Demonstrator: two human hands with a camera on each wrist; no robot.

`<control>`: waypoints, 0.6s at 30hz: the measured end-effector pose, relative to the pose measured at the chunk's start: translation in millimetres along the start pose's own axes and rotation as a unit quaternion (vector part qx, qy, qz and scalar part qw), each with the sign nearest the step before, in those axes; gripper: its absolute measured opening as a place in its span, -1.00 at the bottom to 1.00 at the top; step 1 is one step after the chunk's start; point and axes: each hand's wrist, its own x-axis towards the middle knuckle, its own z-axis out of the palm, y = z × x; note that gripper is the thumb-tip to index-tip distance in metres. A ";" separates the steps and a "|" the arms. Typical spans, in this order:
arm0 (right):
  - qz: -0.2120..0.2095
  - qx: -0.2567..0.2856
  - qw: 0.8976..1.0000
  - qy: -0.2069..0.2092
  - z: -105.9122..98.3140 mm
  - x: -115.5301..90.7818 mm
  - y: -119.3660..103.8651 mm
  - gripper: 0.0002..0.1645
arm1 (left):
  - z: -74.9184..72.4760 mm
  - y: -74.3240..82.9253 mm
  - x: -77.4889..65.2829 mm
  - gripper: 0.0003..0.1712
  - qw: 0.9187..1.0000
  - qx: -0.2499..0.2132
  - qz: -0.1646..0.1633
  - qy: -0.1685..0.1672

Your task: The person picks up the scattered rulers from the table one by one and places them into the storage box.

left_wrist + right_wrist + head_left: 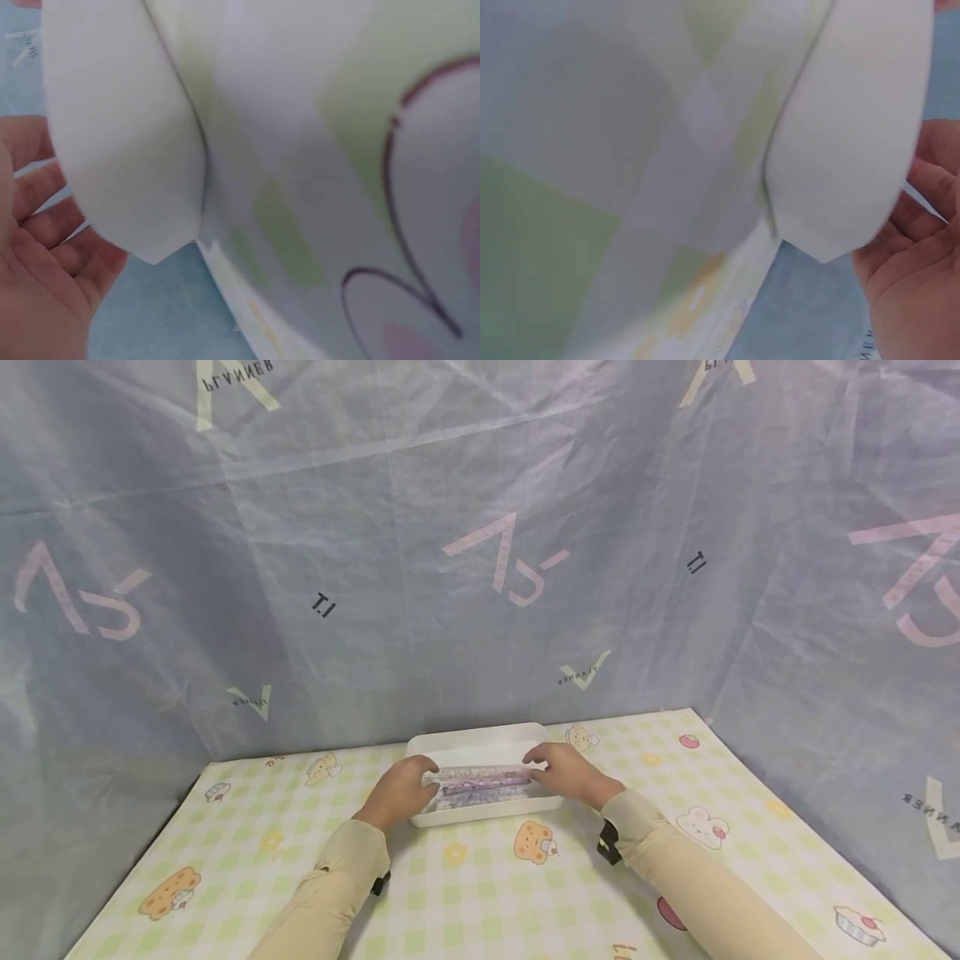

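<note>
A white rectangular tray (pixel 476 741) stands on the table near the back. Inside it lie several long, narrow, shiny strips or packets (pixel 486 785) with pink, purple and bluish patterns; their exact kind is too small to tell. My left hand (pixel 401 789) reaches over the tray's left end, thumb and fingers bent at the strips' left ends. From the right end my right hand (pixel 566 768) does the same, its thumb and forefinger parted at the strips' right ends. Both wrist views show fingers partly hidden behind the tray's end walls (pixel 124 135) (pixel 847 135), so any grip stays unclear.
A green-and-white checked tablecloth (pixel 450 902) printed with cartoon figures covers the table. Grey-blue fabric (pixel 420 652) with printed letters hangs directly behind the table and along its sides. A dark band (pixel 609 842) sits at the right wrist.
</note>
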 end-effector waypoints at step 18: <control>-0.132 0.012 0.991 0.001 -30.7 -89.9 -47.9 -0.19 | -34.7 28.1 -80.2 -0.05 0.987 0.082 0.136 0.018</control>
